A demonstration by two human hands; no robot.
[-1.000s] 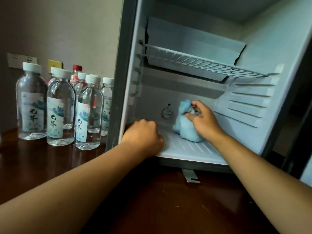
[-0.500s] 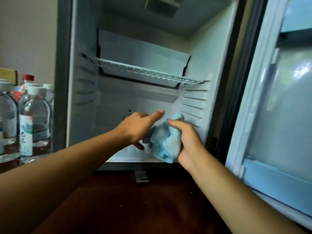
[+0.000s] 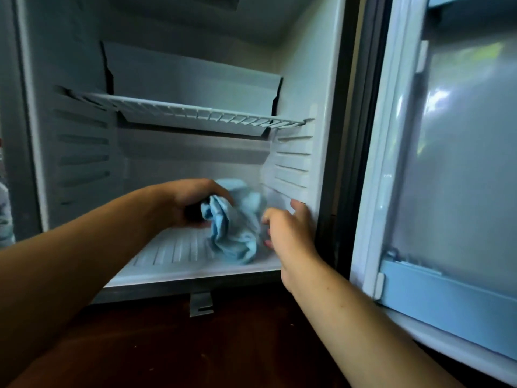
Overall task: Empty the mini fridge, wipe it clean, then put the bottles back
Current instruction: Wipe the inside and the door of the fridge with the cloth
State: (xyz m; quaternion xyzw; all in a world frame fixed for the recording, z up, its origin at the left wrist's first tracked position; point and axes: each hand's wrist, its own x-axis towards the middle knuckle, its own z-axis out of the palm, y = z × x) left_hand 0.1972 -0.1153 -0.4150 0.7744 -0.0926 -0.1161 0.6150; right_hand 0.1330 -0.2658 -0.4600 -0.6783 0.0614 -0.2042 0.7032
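Dark wooden surface (image 3: 195, 354) carries the emptied mini fridge (image 3: 302, 79); left hand (image 3: 190, 203) grips the blue cloth (image 3: 235, 231) for wiping, right hand (image 3: 291, 231) opens beside it.

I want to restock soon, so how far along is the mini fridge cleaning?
Emptying looks done: the wire shelf and fridge floor hold no bottles. Wiping is in hand: the left hand grips the blue cloth on the floor, the right hand open beside it. Whether the walls are wiped cannot be told. Putting bottles back is left; one bottle shows outside, at the left edge.
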